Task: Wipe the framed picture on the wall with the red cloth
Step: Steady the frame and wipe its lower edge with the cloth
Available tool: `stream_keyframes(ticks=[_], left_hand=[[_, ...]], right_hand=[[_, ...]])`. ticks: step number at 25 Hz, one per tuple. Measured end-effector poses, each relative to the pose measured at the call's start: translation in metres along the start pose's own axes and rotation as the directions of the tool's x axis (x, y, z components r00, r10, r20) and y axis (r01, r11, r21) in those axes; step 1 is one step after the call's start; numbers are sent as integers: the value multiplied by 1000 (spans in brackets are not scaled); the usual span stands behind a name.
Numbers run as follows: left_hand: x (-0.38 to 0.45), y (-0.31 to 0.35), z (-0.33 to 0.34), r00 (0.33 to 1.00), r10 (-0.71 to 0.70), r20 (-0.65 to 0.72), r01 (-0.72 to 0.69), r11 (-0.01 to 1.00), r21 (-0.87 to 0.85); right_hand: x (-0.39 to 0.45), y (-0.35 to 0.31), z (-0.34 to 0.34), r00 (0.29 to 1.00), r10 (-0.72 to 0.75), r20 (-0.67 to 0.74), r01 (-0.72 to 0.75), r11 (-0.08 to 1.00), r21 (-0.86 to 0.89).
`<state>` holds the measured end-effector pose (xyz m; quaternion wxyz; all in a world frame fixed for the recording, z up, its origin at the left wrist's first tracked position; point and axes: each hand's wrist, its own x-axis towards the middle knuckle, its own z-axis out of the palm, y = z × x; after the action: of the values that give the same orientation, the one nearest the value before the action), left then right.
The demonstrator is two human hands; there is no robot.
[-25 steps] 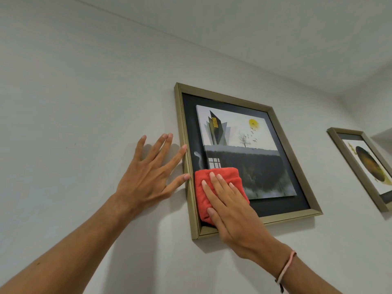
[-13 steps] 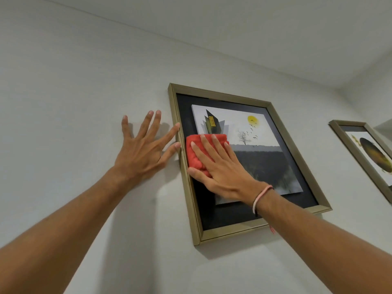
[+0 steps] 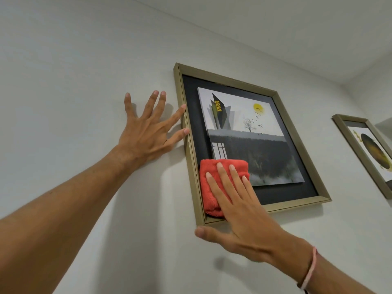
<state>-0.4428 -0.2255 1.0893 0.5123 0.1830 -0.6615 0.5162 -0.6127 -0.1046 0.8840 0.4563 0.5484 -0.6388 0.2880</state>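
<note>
No text, label, brand or number is readable anywhere.

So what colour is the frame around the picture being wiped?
A muted brushed gold frame, clearest in the head view.

cloth in framed picture lower-left corner | second picture right

The red cloth looks soft and fluffy; the framed picture has a brushed, satin gold frame and matt black mount.
</note>
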Motion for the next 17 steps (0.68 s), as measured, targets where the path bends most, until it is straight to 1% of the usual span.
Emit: stream_keyframes(ticks=[2,5,8,10,13,15,17], left_hand=[[0,1,0,1000,4,2,-4,1000,7],[0,1,-2,1000,-1,16,1,1000,2],[0,1,-5,999,-2,32,1,1000,25],[-2,1,-5,999,-2,34,0,999,47],[-1,1,-5,999,-5,34,4,999,31],[0,2,-5,999,-9,33,9,1000,21],[-1,2,-3,999,-12,32,11,1000,21]], right_hand=[[15,0,-2,1000,13,-2,-13,1000,0],[65,13,-24,1000,-11,1,11,1000,-5],[118,23,-56,998,-16,62,18,1000,-22],[135,22,-70,996,-11,84,11,1000,-3],[109,21,-61,996,-36,82,32,998,48],[58,18,-37,994,-88,64,83,993,85],[12,12,-13,991,-121,57,118,992,45]])
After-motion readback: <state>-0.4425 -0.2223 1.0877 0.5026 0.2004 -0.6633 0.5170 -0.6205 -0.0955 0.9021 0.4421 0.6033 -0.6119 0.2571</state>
